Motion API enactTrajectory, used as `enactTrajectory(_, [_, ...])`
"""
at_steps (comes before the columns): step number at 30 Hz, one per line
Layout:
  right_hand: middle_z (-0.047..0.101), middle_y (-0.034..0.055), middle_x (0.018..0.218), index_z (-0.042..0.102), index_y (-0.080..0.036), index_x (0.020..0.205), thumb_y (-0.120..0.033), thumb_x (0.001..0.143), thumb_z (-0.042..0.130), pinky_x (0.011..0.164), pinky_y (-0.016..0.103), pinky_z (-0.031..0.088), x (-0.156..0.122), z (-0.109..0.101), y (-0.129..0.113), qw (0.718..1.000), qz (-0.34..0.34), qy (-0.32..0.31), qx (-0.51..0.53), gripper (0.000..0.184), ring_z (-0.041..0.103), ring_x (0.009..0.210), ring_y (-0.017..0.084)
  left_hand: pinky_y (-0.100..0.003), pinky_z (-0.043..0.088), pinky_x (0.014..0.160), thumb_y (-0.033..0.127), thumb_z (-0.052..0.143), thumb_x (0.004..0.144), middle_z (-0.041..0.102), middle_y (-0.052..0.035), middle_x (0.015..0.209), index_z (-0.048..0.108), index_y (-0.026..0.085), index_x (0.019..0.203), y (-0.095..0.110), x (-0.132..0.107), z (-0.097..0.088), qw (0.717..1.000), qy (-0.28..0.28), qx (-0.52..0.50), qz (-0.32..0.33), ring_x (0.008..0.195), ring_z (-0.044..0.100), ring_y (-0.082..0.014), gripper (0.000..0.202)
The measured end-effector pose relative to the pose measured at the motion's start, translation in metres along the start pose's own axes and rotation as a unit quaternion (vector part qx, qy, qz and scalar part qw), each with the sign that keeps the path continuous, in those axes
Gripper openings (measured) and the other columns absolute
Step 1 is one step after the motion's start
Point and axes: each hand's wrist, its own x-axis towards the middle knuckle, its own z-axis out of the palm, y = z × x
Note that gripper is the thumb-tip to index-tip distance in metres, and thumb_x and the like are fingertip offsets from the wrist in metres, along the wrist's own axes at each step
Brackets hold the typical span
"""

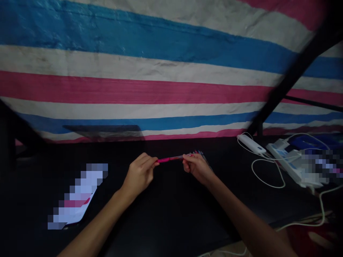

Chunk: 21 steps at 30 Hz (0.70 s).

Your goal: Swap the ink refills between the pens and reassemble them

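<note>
A slim pen (171, 158) with a pink end and a clear barrel is stretched level between my two hands above the dark table. My left hand (139, 172) pinches its pink end between thumb and fingers. At the other end, my right hand (197, 166) grips the clear part, and a small reddish tip shows past the thumb. Partly hidden behind my right hand, several thin pens (199, 153) lie on the table. Their exact kind is hard to make out in the dim light.
A lit phone (80, 210), partly blurred out, lies on the dark table (166, 217) at left. To the right are a white adapter (251, 144), a power strip (288, 160) and looping white cables (281, 185). Striped plastic sheeting (150, 91) hangs behind, with a dark slanted bar (286, 82).
</note>
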Motion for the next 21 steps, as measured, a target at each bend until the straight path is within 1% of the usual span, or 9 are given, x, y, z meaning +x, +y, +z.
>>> enactTrajectory(3, [0.045, -0.0018, 0.046, 0.058, -0.014, 0.056, -0.035, 0.073, 0.066, 0.042, 0.023, 0.028, 0.002, -0.003, 0.001, 0.996, 0.071, -0.016, 0.057, 0.028, 0.037, 0.042, 0.009, -0.032, 0.044, 0.062, 0.013, 0.046, 0.086, 0.063, -0.0076, 0.074, 0.065, 0.016, 0.097, 0.001, -0.003, 0.000, 0.997, -0.002, 0.061, 0.052, 0.069, 0.051, -0.0185, 0.023])
enactTrajectory(6, [0.040, -0.0029, 0.042, 0.058, -0.014, 0.054, -0.032, 0.077, 0.058, 0.041, 0.023, 0.025, 0.006, -0.010, 0.002, 0.986, 0.141, -0.046, 0.082, 0.030, 0.032, 0.039, 0.008, -0.033, 0.045, 0.064, 0.011, 0.045, 0.085, 0.063, -0.0080, 0.075, 0.065, 0.017, 0.098, 0.005, -0.005, 0.001, 0.991, -0.012, 0.101, 0.084, 0.070, 0.051, -0.0194, 0.024])
enactTrajectory(10, [0.039, -0.0030, 0.039, 0.057, -0.013, 0.051, -0.028, 0.079, 0.054, 0.040, 0.022, 0.021, 0.010, -0.019, 0.001, 0.976, 0.178, -0.052, 0.114, 0.032, 0.028, 0.038, 0.007, -0.034, 0.043, 0.064, 0.010, 0.047, 0.084, 0.062, -0.0076, 0.072, 0.066, 0.016, 0.095, 0.010, -0.005, 0.003, 0.988, -0.023, 0.113, 0.100, 0.069, 0.050, -0.0199, 0.023])
enactTrajectory(14, [0.035, -0.0047, 0.038, 0.055, -0.014, 0.051, -0.030, 0.078, 0.057, 0.040, 0.021, 0.020, 0.009, -0.017, 0.000, 0.974, 0.187, -0.041, 0.120, 0.031, 0.026, 0.037, 0.007, -0.033, 0.041, 0.063, 0.011, 0.047, 0.085, 0.060, -0.0074, 0.071, 0.066, 0.016, 0.094, 0.012, -0.004, 0.004, 0.990, -0.026, 0.109, 0.091, 0.068, 0.049, -0.0200, 0.022])
enactTrajectory(16, [0.035, -0.0056, 0.040, 0.054, -0.015, 0.052, -0.033, 0.076, 0.061, 0.040, 0.021, 0.021, 0.008, -0.013, 0.001, 0.982, 0.153, -0.019, 0.109, 0.031, 0.028, 0.038, 0.007, -0.033, 0.041, 0.063, 0.012, 0.047, 0.085, 0.060, -0.0074, 0.071, 0.066, 0.016, 0.092, 0.012, -0.004, 0.005, 0.989, -0.035, 0.108, 0.091, 0.067, 0.048, -0.0196, 0.020])
enactTrajectory(17, [0.037, -0.0053, 0.042, 0.054, -0.015, 0.053, -0.035, 0.075, 0.063, 0.040, 0.021, 0.022, 0.008, -0.010, 0.001, 0.989, 0.116, 0.003, 0.092, 0.031, 0.030, 0.039, 0.007, -0.033, 0.041, 0.064, 0.013, 0.047, 0.085, 0.060, -0.0076, 0.072, 0.065, 0.016, 0.091, 0.012, -0.003, 0.005, 0.989, -0.043, 0.106, 0.092, 0.068, 0.049, -0.0195, 0.019])
enactTrajectory(19, [0.046, -0.0025, 0.049, 0.056, -0.015, 0.058, -0.038, 0.074, 0.066, 0.043, 0.022, 0.028, 0.007, -0.003, 0.001, 0.998, 0.013, 0.060, 0.030, 0.030, 0.038, 0.043, 0.008, -0.033, 0.043, 0.066, 0.016, 0.048, 0.086, 0.061, -0.0084, 0.076, 0.064, 0.015, 0.090, 0.013, -0.002, 0.007, 0.989, -0.062, 0.096, 0.091, 0.071, 0.050, -0.0198, 0.016])
enactTrajectory(21, [0.057, 0.0026, 0.063, 0.062, -0.015, 0.070, -0.039, 0.074, 0.066, 0.051, 0.023, 0.037, 0.006, 0.002, 0.000, 0.993, -0.076, 0.091, -0.012, 0.025, 0.051, 0.056, 0.012, -0.034, 0.044, 0.070, 0.019, 0.049, 0.086, 0.062, -0.0089, 0.080, 0.063, 0.015, 0.091, 0.014, -0.002, 0.009, 0.989, -0.088, 0.085, 0.086, 0.076, 0.052, -0.0205, 0.015])
